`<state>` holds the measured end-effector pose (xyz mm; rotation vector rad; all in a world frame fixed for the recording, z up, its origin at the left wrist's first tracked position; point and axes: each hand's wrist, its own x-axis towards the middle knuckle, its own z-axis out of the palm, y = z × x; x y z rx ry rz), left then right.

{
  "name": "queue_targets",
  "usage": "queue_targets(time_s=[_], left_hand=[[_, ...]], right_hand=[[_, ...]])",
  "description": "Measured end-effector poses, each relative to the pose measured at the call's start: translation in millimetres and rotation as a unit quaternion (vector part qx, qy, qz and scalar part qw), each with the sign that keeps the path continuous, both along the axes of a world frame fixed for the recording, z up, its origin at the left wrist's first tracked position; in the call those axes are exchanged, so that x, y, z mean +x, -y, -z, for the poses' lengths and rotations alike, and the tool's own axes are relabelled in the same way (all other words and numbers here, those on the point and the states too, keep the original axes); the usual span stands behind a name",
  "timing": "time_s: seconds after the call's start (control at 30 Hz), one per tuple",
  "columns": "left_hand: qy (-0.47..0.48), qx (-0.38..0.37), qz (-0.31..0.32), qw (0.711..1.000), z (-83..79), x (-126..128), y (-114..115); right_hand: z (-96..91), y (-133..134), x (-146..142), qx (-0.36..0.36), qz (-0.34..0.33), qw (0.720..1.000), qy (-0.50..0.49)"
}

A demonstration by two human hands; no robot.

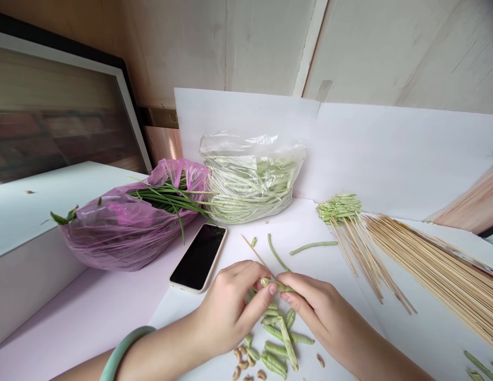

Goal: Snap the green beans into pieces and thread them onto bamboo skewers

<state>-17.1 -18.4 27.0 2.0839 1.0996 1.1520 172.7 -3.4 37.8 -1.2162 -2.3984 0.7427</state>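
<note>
My left hand (240, 304) is closed, its thumb and fingers pinching the near end of a green bean piece (284, 287). My right hand (320, 304) grips the same piece from the other side. A thin bamboo skewer (254, 251) slants down to the bean between my hands; whether it pierces the bean is hidden by my fingers. Below my hands lies a loose pile of short bean pieces (286, 341) on white paper. Several curved brown seeds (243, 365) are scattered beside it. Longer bean strips (313, 247) lie just beyond my fingers.
A phone (198, 257) lies left of my hands, near a pink bag of greens (127, 233). Behind stands a clear bag of long beans (252, 182). To the right are skewered beans (339, 206) and a thick row of bare skewers (432, 264).
</note>
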Motion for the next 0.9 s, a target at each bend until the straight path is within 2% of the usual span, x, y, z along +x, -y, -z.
queue_targets(time_s=[0.1, 0.17, 0.3, 0.4, 0.57, 0.67, 0.73, 0.77, 0.83, 0.9], left_hand=[[0.064, -0.071, 0.012, 0.995, 0.1, 0.9, -2.3], [0.128, -0.133, 0.031, 0.982, 1.7, 1.7, -5.3], [0.272, -0.258, 0.091, 0.923, 6.7, 3.3, -12.1], [0.344, -0.319, 0.126, 0.874, 9.7, 4.4, -15.5], [0.417, -0.394, 0.169, 0.801, 14.7, 4.9, -17.3], [0.432, -0.418, 0.184, 0.777, 18.0, 4.6, -19.3], [0.406, -0.425, 0.178, 0.789, 18.0, 4.2, -21.0], [0.371, -0.42, 0.166, 0.811, 17.0, 4.0, -21.5], [0.247, -0.367, 0.122, 0.888, 12.7, 3.5, -20.6], [0.059, -0.229, 0.062, 0.97, 7.2, 3.2, -17.1]], right_hand=[[0.5, -1.1, 3.0, 0.016, 0.01, 1.0, -0.014], [0.0, -1.6, 4.3, 0.017, 0.011, 1.0, -0.021], [-1.5, -1.8, 6.0, 0.015, 0.003, 1.0, -0.022], [-2.9, -1.4, 7.1, 0.014, 0.0, 0.999, -0.045], [-7.4, -0.8, 8.5, -0.027, -0.011, 0.997, -0.067], [-10.1, -1.3, 8.5, -0.041, -0.019, 0.996, -0.072], [-10.2, -2.3, 8.0, -0.038, -0.02, 0.997, -0.066], [-9.5, -2.9, 7.7, -0.031, -0.018, 0.998, -0.056], [-7.0, -4.0, 6.7, -0.003, -0.011, 1.0, -0.016], [-3.8, -4.3, 5.2, 0.032, -0.005, 0.999, 0.039]])
